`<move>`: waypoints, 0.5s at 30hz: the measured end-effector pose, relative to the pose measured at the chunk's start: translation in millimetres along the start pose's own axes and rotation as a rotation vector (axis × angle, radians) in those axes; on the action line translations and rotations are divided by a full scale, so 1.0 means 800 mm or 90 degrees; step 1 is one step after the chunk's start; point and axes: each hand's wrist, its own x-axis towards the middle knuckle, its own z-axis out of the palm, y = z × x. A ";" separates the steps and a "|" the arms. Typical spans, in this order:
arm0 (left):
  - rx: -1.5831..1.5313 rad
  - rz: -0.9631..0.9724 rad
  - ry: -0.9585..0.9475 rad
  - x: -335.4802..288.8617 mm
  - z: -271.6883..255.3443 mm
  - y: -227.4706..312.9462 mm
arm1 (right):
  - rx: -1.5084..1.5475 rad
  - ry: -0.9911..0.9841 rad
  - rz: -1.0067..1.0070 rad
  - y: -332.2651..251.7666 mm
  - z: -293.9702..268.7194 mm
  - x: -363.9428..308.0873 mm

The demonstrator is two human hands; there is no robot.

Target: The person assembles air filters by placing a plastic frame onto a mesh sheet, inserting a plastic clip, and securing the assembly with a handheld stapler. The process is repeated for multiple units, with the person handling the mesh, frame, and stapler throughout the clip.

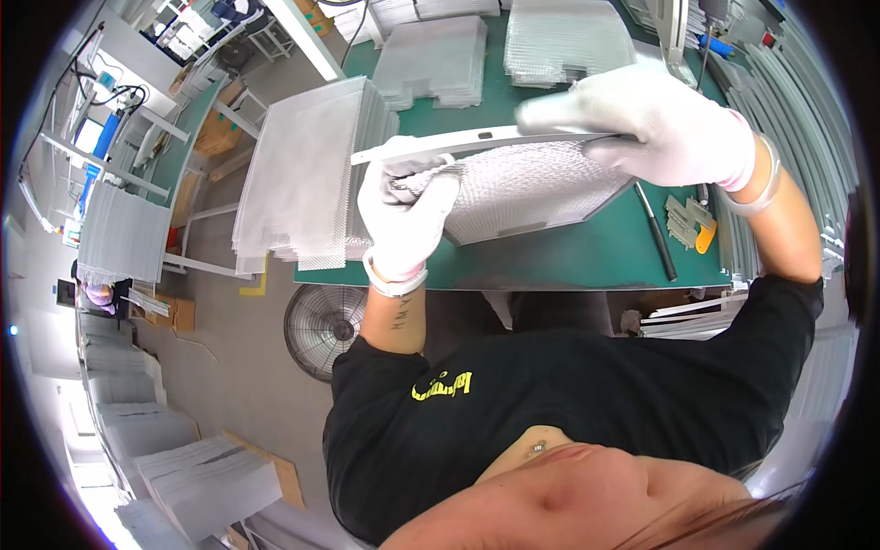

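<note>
A silvery metal mesh panel (527, 188) is held tilted above the near edge of the green table. Along its upper edge runs a narrow light metal strip (440, 144) with a small dark slot in it. My left hand (403, 215), in a white glove, is closed around the panel's left end, with the strip against its fingers. My right hand (655, 128), also gloved, grips the right end, thumb on the mesh side and fingers reaching over the strip. Those fingers are slightly blurred. Whether strip and mesh are joined, I cannot tell.
Stacked mesh sheets (302, 170) overhang the green table (513, 266) at left; more stacks (568, 41) stand behind. On the right lie a black-handled tool (658, 234), small pale pieces (680, 223), an orange-yellow piece (706, 236) and long metal profiles (793, 147). A floor fan (321, 330) stands below.
</note>
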 end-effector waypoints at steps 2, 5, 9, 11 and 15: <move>0.015 0.010 0.011 0.002 -0.001 -0.005 | 0.026 -0.065 0.014 -0.006 -0.011 0.009; 0.084 0.048 0.011 -0.001 -0.009 -0.008 | 0.096 -0.071 0.018 -0.006 -0.003 0.022; 0.057 0.133 0.147 0.000 0.020 -0.007 | 0.111 -0.068 0.076 -0.013 0.010 0.033; 0.116 0.243 0.129 0.004 0.012 -0.022 | 0.113 -0.014 0.077 -0.016 0.014 0.037; 0.041 0.108 0.191 0.011 0.020 -0.017 | 0.028 0.005 -0.027 0.006 0.022 0.033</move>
